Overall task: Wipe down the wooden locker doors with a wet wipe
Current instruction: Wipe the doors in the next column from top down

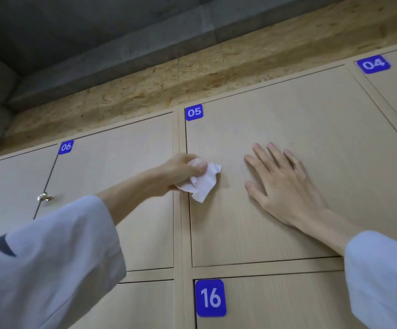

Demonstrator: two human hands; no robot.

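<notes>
Gripping a crumpled white wet wipe in the left hand, fingers and thumb curled round its upper part, lower corner of the wipe hanging free below the knuckles. Wipe touching the left edge of locker door 05, just beside the vertical frame strip that separates this door from locker door 06. Left forearm reaching up and to the right across door 06, loose pale sleeve pulled back from the wrist.

Resting flat on door 05, right hand, fingers straight and a little spread, thumb held out to the left, palm against the wood, holding nothing. Near the wipe but apart from it, with bare wood between them. Right wrist coming out of a second pale sleeve at the lower right.

Marked with small blue number labels in the upper left corners: 05, 06, 04 on the door to the right, and 16 on the door underneath. Mounted at the left edge of door 06, a small round metal knob. Above the top row of doors, a band of rough chipboard, and over it a grey concrete ceiling.
</notes>
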